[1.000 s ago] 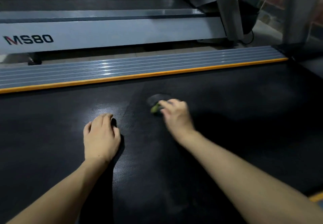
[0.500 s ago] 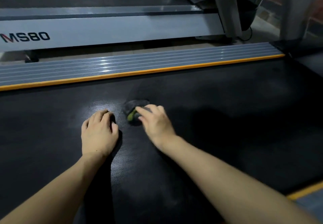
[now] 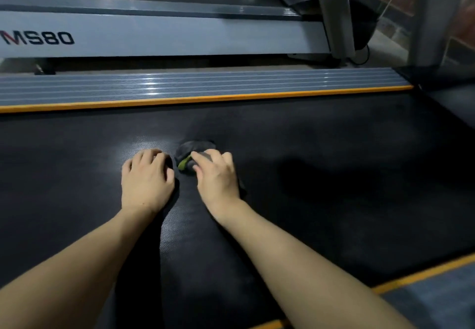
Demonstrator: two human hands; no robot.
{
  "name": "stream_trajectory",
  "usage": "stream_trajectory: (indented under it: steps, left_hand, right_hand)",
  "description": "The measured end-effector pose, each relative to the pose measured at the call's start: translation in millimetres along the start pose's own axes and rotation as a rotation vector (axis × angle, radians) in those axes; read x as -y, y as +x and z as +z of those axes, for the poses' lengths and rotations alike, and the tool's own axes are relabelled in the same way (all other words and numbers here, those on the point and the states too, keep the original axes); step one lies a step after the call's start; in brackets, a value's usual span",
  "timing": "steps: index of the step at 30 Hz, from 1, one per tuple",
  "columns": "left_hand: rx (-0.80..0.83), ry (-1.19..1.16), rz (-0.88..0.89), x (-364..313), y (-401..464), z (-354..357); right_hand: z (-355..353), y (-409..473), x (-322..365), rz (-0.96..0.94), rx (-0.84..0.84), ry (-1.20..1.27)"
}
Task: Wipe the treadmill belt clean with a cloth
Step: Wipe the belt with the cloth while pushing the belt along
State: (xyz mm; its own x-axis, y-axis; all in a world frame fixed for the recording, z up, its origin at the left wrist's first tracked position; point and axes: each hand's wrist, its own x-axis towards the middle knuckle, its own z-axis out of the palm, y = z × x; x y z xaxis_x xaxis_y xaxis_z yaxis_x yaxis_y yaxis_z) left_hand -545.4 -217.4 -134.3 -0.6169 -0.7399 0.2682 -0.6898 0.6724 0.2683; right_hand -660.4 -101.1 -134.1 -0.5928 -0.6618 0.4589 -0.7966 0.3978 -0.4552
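The black textured treadmill belt fills the middle of the view. A small dark cloth with a green edge lies bunched on it. My right hand presses down on the cloth with its fingers over it, most of the cloth hidden under the hand. My left hand rests palm down on the belt just left of the cloth, fingers slightly bent, holding nothing.
A grey ribbed side rail with an orange strip runs along the belt's far edge. Another orange strip marks the near right edge. A second treadmill marked MS80 stands behind, with upright posts at the right.
My right hand has slid the cloth leftward across the belt, ending close beside my left hand. The left hand has stayed planted on the belt.
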Motion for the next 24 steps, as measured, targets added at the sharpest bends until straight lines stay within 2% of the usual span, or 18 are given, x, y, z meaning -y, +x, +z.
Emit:
stream_trajectory:
  steps: [2,4,8,11,12,14,16,18,20,22,24]
  left_hand:
    - [0.06,0.008,0.048,2,-1,-4]
    - [0.146,0.02,0.076,7,1,-9]
    - [0.22,0.059,0.103,6,-4,-24]
    - [0.229,0.048,0.098,2,-21,-33]
    - [0.23,0.05,0.105,1,-28,-35]
    - [0.241,0.058,0.097,0,-45,-40]
    - [0.269,0.065,0.041,-1,-59,-45]
    - [0.331,0.075,0.004,-2,-71,-52]
    - [0.371,0.097,0.041,-4,-80,-56]
    - [0.409,0.11,0.066,-9,-81,-60]
    - [0.454,0.119,0.041,-15,-77,-60]
  right_hand:
    - [-15,1,-23,-0.103,0.024,-0.008]
    - [-36,8,-71,-0.113,0.002,-0.117]
    - [-99,6,-167,0.242,-0.094,-0.3]
    - [-97,-2,-150,0.436,-0.148,-0.335]
    - [-81,-2,-126,0.437,-0.158,-0.298]
    - [-40,-6,-66,0.308,-0.125,-0.21]
    - [-10,-18,-8,0.147,-0.018,-0.144]
    - [-9,-28,15,0.044,0.064,-0.032]
    - [-29,-28,-5,-0.045,0.073,-0.012]
    - [-54,-21,-57,-0.079,0.01,-0.127]
    - [-87,-14,-119,0.033,-0.053,-0.23]
